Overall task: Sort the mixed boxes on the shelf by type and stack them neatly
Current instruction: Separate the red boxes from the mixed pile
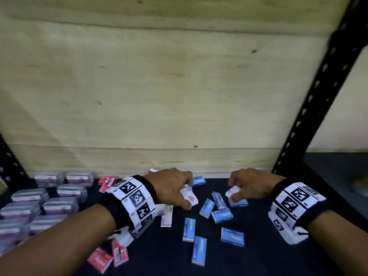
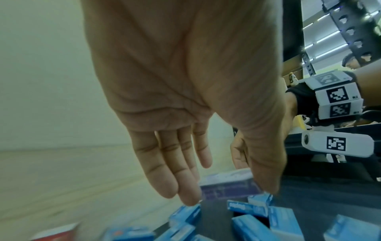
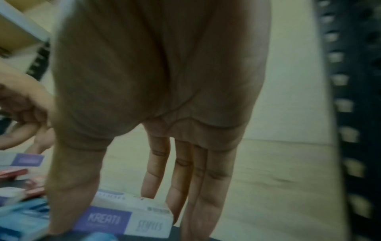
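Pinching one purple box (image 1: 189,197) each, left hand (image 1: 171,188) and right hand (image 1: 253,182), close to the shelf (image 1: 258,255) among blue boxes (image 1: 188,229); likely light, stiff card, best held by the long sides.

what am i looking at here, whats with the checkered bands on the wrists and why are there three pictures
There is no machine here. A person's two bare hands are sorting small boxes on a black shelf. The patterned wristbands carry small cameras. The wide picture comes from a camera worn on the head. The other two look along each palm from the wrists. On the shelf lie loose blue boxes, red boxes and clear-wrapped bundles of purple boxes. The left hand pinches a purple-and-white box, and the right hand pinches a second purple-and-white box.
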Motion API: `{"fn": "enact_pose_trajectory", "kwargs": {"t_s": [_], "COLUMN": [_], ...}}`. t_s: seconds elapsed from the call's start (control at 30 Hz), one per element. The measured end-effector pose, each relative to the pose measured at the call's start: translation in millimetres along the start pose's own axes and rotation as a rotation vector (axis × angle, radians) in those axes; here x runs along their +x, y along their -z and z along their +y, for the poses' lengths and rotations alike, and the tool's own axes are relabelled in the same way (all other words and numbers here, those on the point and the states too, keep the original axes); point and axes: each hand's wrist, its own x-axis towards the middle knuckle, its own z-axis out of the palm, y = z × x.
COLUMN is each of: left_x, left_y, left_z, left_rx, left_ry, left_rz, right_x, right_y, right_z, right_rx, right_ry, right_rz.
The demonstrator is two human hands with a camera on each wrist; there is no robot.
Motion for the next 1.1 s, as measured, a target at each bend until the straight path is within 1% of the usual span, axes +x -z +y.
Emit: {"fn": "enact_pose_trajectory", "kwargs": {"t_s": [0.13,0.2,0.3,0.43,0.57,0.83,1.0,1.1], "left_x": [58,83,117,153,182,218,221,221], "left_y": [-4,-8,-15,-27,-39,-53,-51,-49], "left_z": [34,46,66,86,100,119,116,109], "left_rx": [0.008,0.006,-0.004,0.094,0.177,0.235,0.234,0.222], "left_ry": [-0.064,-0.063,-0.04,-0.009,0.006,-0.032,-0.046,-0.06], "left_rz": [0.027,0.023,0.005,-0.008,-0.024,0.049,-0.049,-0.076], "right_x": [-1,0,5,17,25,35,36,36], "right_y": [-8,-10,-13,-18,-20,-23,-21,-20], "right_z": [62,79,97,110,125,136,145,152], "right_rx": [0.107,0.153,0.153,0.183,0.214,0.172,0.165,0.159], "right_ry": [-0.193,-0.266,-0.352,-0.386,-0.416,-0.431,-0.404,-0.395], "right_rz": [0.023,0.038,0.064,0.084,0.134,0.187,0.152,0.119]}}
